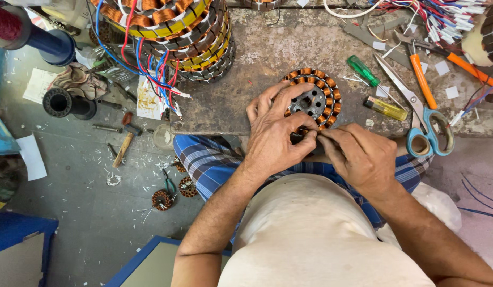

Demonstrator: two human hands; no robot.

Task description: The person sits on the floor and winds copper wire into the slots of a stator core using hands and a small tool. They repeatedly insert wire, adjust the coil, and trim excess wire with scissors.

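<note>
1. The wound stator (315, 98) is lying flat at the near edge of the surface (257, 64) — close in, so both hands can reach it.
2. The left hand (275, 135) is steadying its rim, fingers curled on it.
3. The right hand (358, 154) is pinching narrowly at its near edge — what it grips is hidden.
4. Copper coils are ringing its grey holed core; scissors (424, 114) are lying right of it.

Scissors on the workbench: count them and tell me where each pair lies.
2. The blue-handled scissors lie right of the copper-wound stator, blades pointing up-left. The orange-handled scissors lie just above them, partly crossing. The wire clutter at top right may hide others.
</note>
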